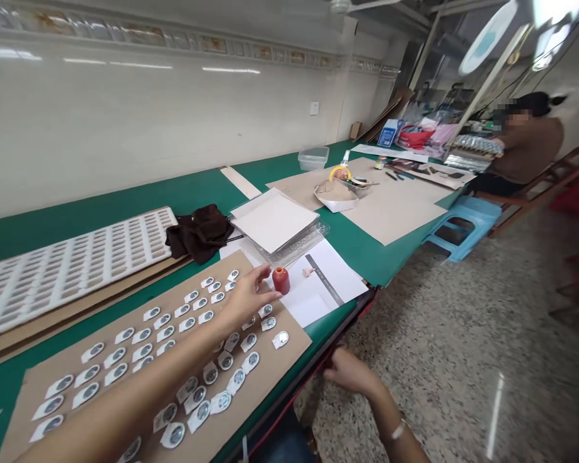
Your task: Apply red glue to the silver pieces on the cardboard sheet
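My left hand (248, 294) reaches over a brown cardboard sheet (96, 334), its thumb and fingers apart beside a small red bottle (280, 281). The bottle stands upright and open-topped at the edge of white papers (340, 283). A small pinkish piece (308, 272) lies on the paper to its right. Rows of white tabs with round silvery discs (280, 339) cover the cardboard. My right hand (346, 370) is low, off the table's front edge, with its fingers curled; whether they hold anything is hidden.
A white slotted tray (77, 263) and a dark cloth (200, 233) lie at the left. White sheets (275, 218) are stacked behind the bottle. Farther back are a paper-lined bowl (336, 196) and a clear container (313, 158). A person (531, 145) sits beyond a blue stool (466, 225).
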`<state>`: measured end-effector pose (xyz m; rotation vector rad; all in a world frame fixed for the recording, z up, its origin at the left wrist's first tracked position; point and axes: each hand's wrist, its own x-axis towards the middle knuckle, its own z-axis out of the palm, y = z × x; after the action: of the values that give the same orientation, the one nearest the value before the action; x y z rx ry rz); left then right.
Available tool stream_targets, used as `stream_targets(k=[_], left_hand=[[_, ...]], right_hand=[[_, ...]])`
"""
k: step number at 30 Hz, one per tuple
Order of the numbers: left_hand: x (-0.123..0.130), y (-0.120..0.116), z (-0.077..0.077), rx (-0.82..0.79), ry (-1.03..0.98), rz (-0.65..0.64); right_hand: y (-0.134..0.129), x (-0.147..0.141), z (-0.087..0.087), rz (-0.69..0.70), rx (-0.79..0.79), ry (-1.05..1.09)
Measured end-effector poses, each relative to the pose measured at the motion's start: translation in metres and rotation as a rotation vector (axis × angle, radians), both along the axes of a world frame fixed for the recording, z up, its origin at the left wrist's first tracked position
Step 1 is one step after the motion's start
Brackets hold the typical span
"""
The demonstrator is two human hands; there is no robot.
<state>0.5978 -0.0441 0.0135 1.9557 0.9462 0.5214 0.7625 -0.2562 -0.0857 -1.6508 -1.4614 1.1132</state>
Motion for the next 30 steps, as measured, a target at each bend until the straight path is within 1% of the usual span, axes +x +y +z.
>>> stream_targets(k=[2, 3, 4, 5, 6, 7, 8, 9, 10, 12, 13, 15, 17, 19, 21, 24, 26, 28, 30], left_hand=[[0.018, 0.003, -0.008, 0.013, -0.020, -0.021], [0.025, 0.003, -0.011, 0.018, -0.019, -0.021], [0.029, 0.003, -0.014, 0.021, -0.018, -0.010], [0.033, 0.003, -0.017, 0.019, -0.020, 0.006], [0.036, 0.003, -0.019, 0.016, -0.028, 0.022], [0.037, 0.002, -0.020, 0.014, -0.039, 0.036], [0.039, 0.002, -0.022, 0.012, -0.051, 0.045], [0.039, 0.002, -0.023, 0.010, -0.063, 0.050], [0.039, 0.002, -0.025, 0.009, -0.077, 0.051], [0.038, 0.002, -0.026, 0.009, -0.107, 0.049], [0.036, 0.002, -0.026, 0.010, -0.124, 0.046], [0.033, 0.002, -0.025, 0.008, -0.160, 0.031], [0.029, 0.000, -0.021, 0.000, -0.194, 0.001], [0.025, -0.005, -0.015, -0.006, -0.219, -0.028], [0.023, -0.011, -0.007, -0.001, -0.238, -0.049], [0.023, -0.023, 0.005, 0.012, -0.282, -0.069], [0.024, -0.030, 0.012, 0.020, -0.316, -0.076], [0.026, -0.036, 0.017, 0.029, -0.340, -0.076], [0.027, -0.041, 0.020, 0.043, -0.352, -0.076]], right_hand=[[-0.020, 0.011, 0.027, 0.094, 0.005, -0.020], [-0.023, 0.017, 0.044, 0.094, 0.051, -0.059], [-0.022, 0.024, 0.060, 0.053, 0.132, -0.127], [-0.014, 0.030, 0.075, -0.028, 0.223, -0.220], [0.000, 0.035, 0.087, -0.112, 0.298, -0.327], [0.017, 0.041, 0.096, -0.173, 0.348, -0.436], [0.038, 0.045, 0.101, -0.198, 0.367, -0.544], [0.059, 0.049, 0.102, -0.222, 0.368, -0.645], [0.080, 0.052, 0.099, -0.230, 0.366, -0.682], [0.113, 0.053, 0.088, -0.229, 0.357, -0.721], [0.124, 0.053, 0.082, -0.226, 0.354, -0.730], [0.134, 0.049, 0.071, -0.222, 0.355, -0.740], [0.133, 0.046, 0.068, -0.221, 0.377, -0.736], [0.125, 0.043, 0.078, -0.215, 0.419, -0.718], [0.115, 0.041, 0.101, -0.197, 0.479, -0.695], [0.099, 0.035, 0.147, -0.145, 0.581, -0.685], [0.091, 0.027, 0.175, -0.075, 0.648, -0.729], [0.085, 0.018, 0.196, -0.012, 0.682, -0.810], [0.081, 0.010, 0.208, 0.017, 0.674, -0.894]])
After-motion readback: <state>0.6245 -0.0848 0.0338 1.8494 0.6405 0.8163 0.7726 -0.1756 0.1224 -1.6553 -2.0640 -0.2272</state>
